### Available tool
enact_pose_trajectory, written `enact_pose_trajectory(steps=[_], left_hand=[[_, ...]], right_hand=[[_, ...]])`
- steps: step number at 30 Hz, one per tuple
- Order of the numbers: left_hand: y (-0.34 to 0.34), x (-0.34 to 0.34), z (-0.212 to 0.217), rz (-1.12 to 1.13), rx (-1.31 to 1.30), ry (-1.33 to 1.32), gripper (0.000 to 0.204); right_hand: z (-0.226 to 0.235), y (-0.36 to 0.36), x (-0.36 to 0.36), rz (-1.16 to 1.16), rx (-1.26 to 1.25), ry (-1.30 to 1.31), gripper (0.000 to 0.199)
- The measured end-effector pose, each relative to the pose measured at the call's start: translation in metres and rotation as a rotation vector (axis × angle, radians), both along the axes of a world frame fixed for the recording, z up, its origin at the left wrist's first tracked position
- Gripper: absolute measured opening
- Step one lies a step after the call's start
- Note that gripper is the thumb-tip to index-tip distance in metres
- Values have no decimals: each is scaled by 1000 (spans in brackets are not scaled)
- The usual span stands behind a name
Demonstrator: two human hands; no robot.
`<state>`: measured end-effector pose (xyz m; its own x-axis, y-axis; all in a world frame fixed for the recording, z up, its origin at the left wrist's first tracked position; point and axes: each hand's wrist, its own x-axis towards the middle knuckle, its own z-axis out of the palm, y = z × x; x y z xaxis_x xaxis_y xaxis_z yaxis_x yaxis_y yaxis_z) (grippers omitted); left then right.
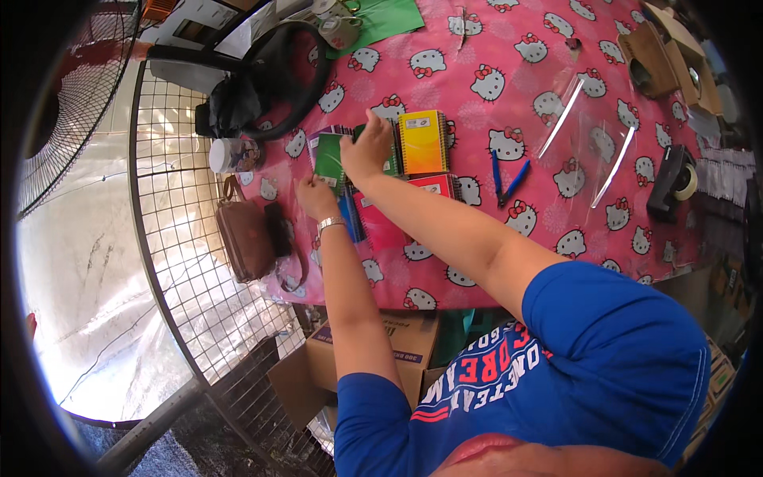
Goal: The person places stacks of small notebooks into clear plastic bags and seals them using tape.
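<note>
A green spiral notebook (pixel 330 155) is tilted above the other notebooks at the table's left middle. My left hand (pixel 315 197) pinches its lower left corner. My right hand (pixel 370 149) is at its right edge, thumb touching it and the other fingers spread apart over a darker green notebook (pixel 390 164), which is partly hidden. A purple notebook (pixel 315 144) shows behind the tilted one. Right of my right hand lies a yellow spiral notebook (pixel 425 143). Nearer to me are a pink notebook (pixel 381 221), a red notebook (pixel 433 188) and a blue notebook (pixel 350 220), the last partly under my left wrist.
Blue-handled pliers (pixel 509 181) and clear plastic sheets (pixel 608 151) lie to the right, before a black tape dispenser (pixel 671 184). At left are a brown bag (pixel 248 238), a lidded jar (pixel 235 155) and a fan (pixel 79 95). A cardboard box (pixel 405 338) stands below the table edge.
</note>
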<state>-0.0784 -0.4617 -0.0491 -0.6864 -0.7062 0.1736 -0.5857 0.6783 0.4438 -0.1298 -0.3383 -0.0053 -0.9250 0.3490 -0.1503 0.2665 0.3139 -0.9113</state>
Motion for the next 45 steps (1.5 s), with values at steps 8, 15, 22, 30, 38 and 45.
enact_pose_trajectory(steps=[8, 15, 22, 30, 38, 45], left_hand=[[-23, -12, -5, -194, 159, 184, 33], [-1, -20, 42, -101, 818, 243, 41], [30, 56, 89, -144, 1643, 564, 37], [177, 152, 70, -149, 1851, 801, 33], [203, 189, 74, -38, 1967, 774, 54], [200, 216, 50, 258, 1600, 756, 38]], right_hand=[[-15, -13, 13, 416, -12, -180, 33], [1, 0, -14, 402, -311, -162, 49], [36, 95, 0, 919, -314, 169, 75], [-66, 214, -36, 450, 265, -71, 49], [60, 209, 61, 987, -165, 104, 46], [-12, 206, 111, 512, 173, -151, 66]])
